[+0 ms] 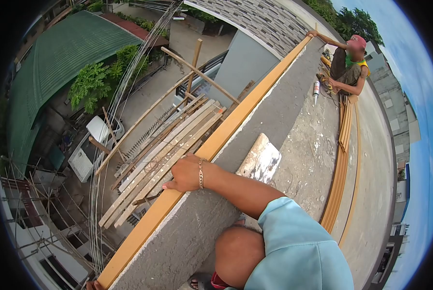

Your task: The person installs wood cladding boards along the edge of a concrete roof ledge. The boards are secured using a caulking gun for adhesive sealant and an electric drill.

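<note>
A long orange-brown board runs diagonally along the edge of a rough grey mortared ledge. My right hand, with a chain bracelet at the wrist, grips the board near its middle, the fingers partly hidden behind it. Only a few fingers of my left hand show at the bottom left, closed around the board's lower end. A flat, white-smeared trowel or plate lies on the ledge beside my right forearm. At the far end, a co-worker's hand touches the same board.
A crouching co-worker in a red cap is at the upper right, near a sealant tube. Long brown strips lie on the concrete floor. Beyond the ledge is a drop, with stacked lumber, cables and a green roof.
</note>
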